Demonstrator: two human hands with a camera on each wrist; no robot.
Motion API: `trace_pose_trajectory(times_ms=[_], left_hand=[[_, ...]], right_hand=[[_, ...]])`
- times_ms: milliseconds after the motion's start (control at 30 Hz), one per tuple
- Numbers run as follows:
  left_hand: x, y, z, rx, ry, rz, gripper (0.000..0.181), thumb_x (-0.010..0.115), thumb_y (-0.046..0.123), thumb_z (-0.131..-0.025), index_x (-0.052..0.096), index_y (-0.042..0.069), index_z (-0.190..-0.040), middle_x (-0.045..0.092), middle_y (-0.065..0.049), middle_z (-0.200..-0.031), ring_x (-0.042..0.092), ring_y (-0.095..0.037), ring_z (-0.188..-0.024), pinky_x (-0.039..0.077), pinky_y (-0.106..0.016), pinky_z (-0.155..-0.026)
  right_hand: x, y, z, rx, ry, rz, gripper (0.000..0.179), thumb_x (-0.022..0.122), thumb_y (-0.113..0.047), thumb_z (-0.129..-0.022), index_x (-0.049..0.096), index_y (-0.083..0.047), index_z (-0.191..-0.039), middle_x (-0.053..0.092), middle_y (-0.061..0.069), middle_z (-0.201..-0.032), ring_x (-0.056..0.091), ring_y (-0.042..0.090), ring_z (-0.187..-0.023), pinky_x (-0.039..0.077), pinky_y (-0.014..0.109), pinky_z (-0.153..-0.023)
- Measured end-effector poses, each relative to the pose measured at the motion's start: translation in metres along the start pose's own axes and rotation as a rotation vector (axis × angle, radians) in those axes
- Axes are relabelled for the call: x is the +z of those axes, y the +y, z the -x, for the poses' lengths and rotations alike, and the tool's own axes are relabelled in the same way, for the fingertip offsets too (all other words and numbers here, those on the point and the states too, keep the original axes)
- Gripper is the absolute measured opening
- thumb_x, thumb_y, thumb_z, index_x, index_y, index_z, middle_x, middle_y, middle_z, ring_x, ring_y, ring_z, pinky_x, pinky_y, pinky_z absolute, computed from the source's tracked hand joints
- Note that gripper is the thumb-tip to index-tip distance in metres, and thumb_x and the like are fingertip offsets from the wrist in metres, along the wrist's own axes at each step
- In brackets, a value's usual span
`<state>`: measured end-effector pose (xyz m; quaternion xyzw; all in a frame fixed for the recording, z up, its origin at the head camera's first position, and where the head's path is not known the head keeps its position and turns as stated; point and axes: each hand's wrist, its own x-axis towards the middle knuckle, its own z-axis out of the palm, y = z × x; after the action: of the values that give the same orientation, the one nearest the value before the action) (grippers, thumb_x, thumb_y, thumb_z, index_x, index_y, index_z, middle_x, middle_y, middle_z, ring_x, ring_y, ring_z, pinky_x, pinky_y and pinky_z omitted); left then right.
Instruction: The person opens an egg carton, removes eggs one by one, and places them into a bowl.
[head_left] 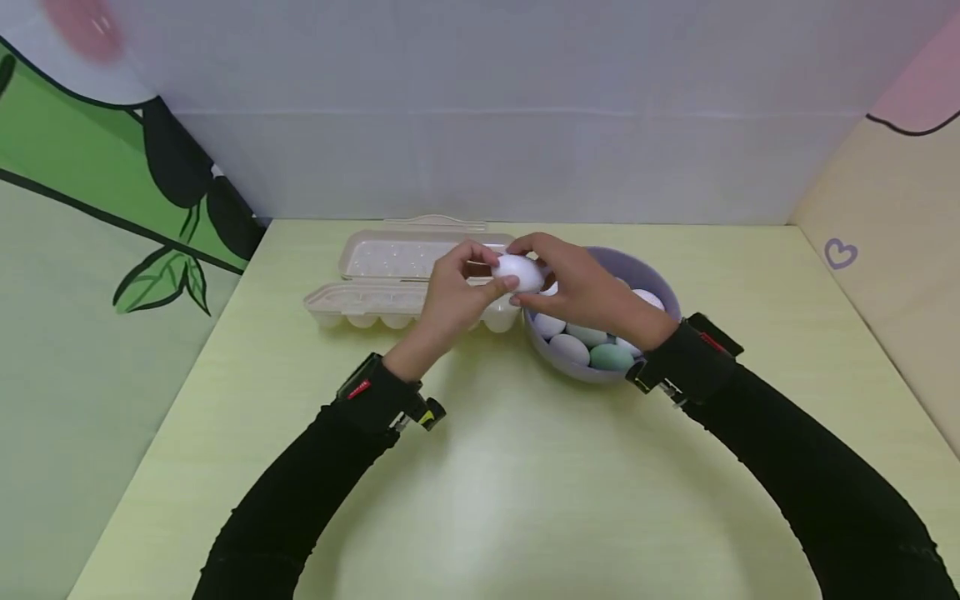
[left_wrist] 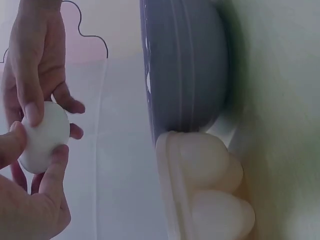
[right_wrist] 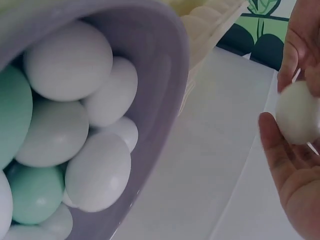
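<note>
A white egg (head_left: 519, 272) is pinched between both hands, above the gap where the carton and the bowl meet. My left hand (head_left: 457, 290) grips its left side between thumb and fingertips. From the other side my right hand (head_left: 581, 287) holds it with thumb and fingers, partly over the bowl. The purple-grey bowl (head_left: 555, 360) holds several eggs, white and pale, plus green ones such as the green egg (right_wrist: 36, 194). To its left lies a clear plastic egg carton (head_left: 337, 302), lid (head_left: 382, 254) folded back; the left hand hides part of it.
Bowl and carton stand side by side on a pale yellow table (head_left: 480, 483), near its far edge. Behind them rises a light grey wall (head_left: 525, 158). Painted side panels flank the table, the left one (head_left: 165, 358) with green leaves.
</note>
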<state>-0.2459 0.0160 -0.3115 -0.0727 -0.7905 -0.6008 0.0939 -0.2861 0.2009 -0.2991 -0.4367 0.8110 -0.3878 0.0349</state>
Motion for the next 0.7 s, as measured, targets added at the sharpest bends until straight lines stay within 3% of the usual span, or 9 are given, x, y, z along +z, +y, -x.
trace_pose_trajectory(times_ms=[233, 367, 500, 700], left_hand=[[0.012, -0.004, 0.004, -0.004, -0.009, 0.042, 0.025, 0.073, 0.009, -0.074, 0.050, 0.007, -0.084, 0.055, -0.002, -0.103, 0.054, -0.019, -0.092, 0.050, -0.033, -0.068], [0.011, -0.002, 0.005, 0.028, -0.064, 0.089, 0.025, 0.068, 0.006, -0.078, 0.050, 0.005, -0.095, 0.052, -0.005, -0.108, 0.052, -0.022, -0.098, 0.050, -0.032, -0.075], [0.005, 0.001, 0.004, 0.091, -0.105, 0.057, 0.027, 0.062, 0.007, -0.083, 0.050, 0.005, -0.108, 0.050, -0.005, -0.113, 0.050, -0.022, -0.103, 0.047, -0.033, -0.082], [-0.014, 0.000, 0.006, 0.121, -0.075, -0.032, 0.026, 0.056, 0.006, -0.086, 0.050, 0.006, -0.111, 0.052, -0.006, -0.114, 0.050, -0.022, -0.104, 0.046, -0.036, -0.083]], right_hand=[[0.005, 0.001, 0.001, -0.041, 0.039, 0.052, 0.037, 0.066, -0.018, -0.081, 0.048, -0.013, -0.114, 0.051, -0.003, -0.109, 0.050, 0.012, -0.086, 0.047, 0.029, -0.071], [0.000, 0.002, 0.001, -0.051, 0.021, 0.064, 0.038, 0.065, -0.018, -0.082, 0.048, -0.012, -0.114, 0.051, -0.002, -0.110, 0.050, 0.013, -0.088, 0.047, 0.029, -0.072], [-0.009, 0.000, 0.003, -0.012, 0.015, 0.058, 0.040, 0.065, -0.015, -0.082, 0.046, -0.012, -0.117, 0.050, -0.001, -0.113, 0.049, 0.013, -0.091, 0.046, 0.031, -0.074], [-0.022, 0.009, 0.014, 0.079, 0.004, 0.102, 0.042, 0.065, -0.016, -0.082, 0.046, -0.012, -0.118, 0.050, 0.001, -0.112, 0.049, 0.016, -0.091, 0.046, 0.034, -0.074]])
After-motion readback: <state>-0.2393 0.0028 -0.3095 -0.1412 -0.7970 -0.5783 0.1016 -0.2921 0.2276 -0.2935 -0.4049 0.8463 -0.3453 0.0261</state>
